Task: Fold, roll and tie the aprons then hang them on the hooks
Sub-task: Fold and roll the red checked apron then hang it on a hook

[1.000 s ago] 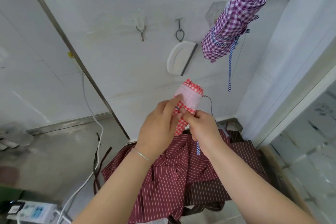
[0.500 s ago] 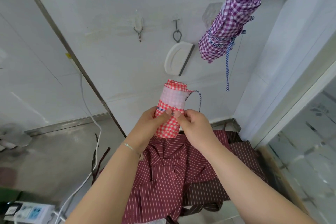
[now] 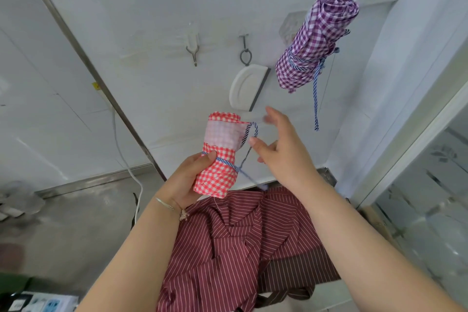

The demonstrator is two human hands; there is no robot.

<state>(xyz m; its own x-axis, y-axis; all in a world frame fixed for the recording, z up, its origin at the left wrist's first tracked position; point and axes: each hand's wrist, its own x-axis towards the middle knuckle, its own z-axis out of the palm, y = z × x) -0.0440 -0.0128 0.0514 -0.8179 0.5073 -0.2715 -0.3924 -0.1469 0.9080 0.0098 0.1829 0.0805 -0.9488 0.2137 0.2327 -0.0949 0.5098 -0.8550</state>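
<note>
Red gingham apron roll (image 3: pixel 220 157) upright at centre frame, gripped in the left hand (image 3: pixel 188 180), thumb over the blue striped tie (image 3: pixel 222 161). Right hand (image 3: pixel 281 152) open at 3 o'clock of the roll, fingers spread, holding nothing clearly. Best to catch the top loop (image 3: pixel 250 132) and lift toward the free hook (image 3: pixel 193 52) at 12 o'clock, keeping the wrap pinned. Knot hidden; trailing strap blurred; purple gingham roll's (image 3: pixel 316 43) hook unseen; striped aprons (image 3: pixel 243 243) cut off at 6.
</note>
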